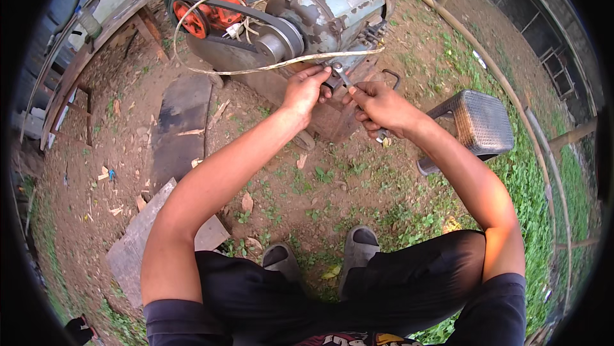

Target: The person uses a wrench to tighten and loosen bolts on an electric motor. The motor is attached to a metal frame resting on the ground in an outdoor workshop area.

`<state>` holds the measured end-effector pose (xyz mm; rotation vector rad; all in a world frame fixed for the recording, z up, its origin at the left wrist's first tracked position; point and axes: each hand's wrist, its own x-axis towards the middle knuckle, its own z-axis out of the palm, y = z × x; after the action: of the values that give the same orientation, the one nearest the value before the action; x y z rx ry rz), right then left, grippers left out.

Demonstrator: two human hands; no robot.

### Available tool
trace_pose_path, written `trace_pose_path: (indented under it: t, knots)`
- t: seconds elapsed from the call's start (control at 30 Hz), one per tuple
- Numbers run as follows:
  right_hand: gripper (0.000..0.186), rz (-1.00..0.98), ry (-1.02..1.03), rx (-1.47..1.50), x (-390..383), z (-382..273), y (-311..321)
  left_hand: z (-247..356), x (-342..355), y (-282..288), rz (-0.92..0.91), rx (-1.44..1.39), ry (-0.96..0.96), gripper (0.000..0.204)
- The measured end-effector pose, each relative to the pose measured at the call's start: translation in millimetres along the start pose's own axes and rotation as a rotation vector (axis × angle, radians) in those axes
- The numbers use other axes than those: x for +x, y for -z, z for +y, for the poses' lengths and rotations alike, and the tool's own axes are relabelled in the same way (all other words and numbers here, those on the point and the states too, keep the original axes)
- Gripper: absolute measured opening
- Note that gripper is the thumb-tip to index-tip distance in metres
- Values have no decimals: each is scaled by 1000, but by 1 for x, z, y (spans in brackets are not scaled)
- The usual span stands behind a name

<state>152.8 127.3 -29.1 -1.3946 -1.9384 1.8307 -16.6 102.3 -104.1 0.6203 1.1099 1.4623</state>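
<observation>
Holding a wrench (344,77) at the motor base (355,62), near edge.
Gripping with the right hand (386,109); curling the left hand (304,95) beside it, cannot tell around what.

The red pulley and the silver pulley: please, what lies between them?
In the head view, a black belt spans from the red pulley to the silver pulley; between its two runs shows what looks like a white plug.

Outdoor yard (131,122): dirt ground (284,186), grass (526,180)
</observation>
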Motion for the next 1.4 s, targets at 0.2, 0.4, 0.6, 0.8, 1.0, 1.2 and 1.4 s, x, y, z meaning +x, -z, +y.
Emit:
trace_pose_path:
  t: [0.2,0.4,0.6,0.8,1.0,1.2,1.4]
  knots:
    - [41,-20,170,-522,19,-18,77,5,-4,-1,9,42,25,26]
    - [44,231,709,-814,58,-1,114,1,-3,1,-13,35,32,23]
    - [20,581,1199,-1198,83,15,125,4,-3,-1,-4,39,7,21]
    - [18,580,1166,-1081,103,15,127,6,-8,-1,-11,61,12,24]
    - [28,494,1204,-1237,74,19,98,14,-18,2,12,44,56,26]
    - [22,506,1151,-1068,66,23,88,11,-9,-1,28,11,60,27]
    - [22,446,964,-953,42,23,77,16,-14,0,4,41,73,32]
